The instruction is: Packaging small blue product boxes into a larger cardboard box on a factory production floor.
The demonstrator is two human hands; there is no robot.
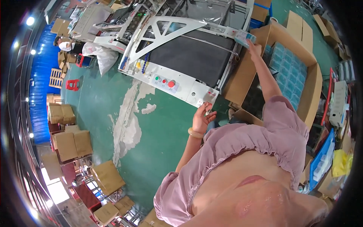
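My right hand [255, 50] is stretched out over the edge of the open carton and grips a small clear, bluish plastic-wrapped box [245, 37]. That box is at the right end of the machine's dark conveyor belt [189, 56]. My left hand [204, 118], with a pale bangle at the wrist, hovers by the near corner of the machine's white panel [181, 90]. Its fingers are loosely curled and apart, and I see nothing clearly held. Beneath my right forearm, the large cardboard carton [317, 81] holds rows of similar bluish clear boxes [289, 72].
A white slotted bracket [162, 36] spans the belt. Green and red push buttons [171, 84] sit on the panel. Cardboard boxes [107, 177] are stacked at left on the green floor [162, 132], near a red stool [72, 84]. Another person [66, 45] is far left.
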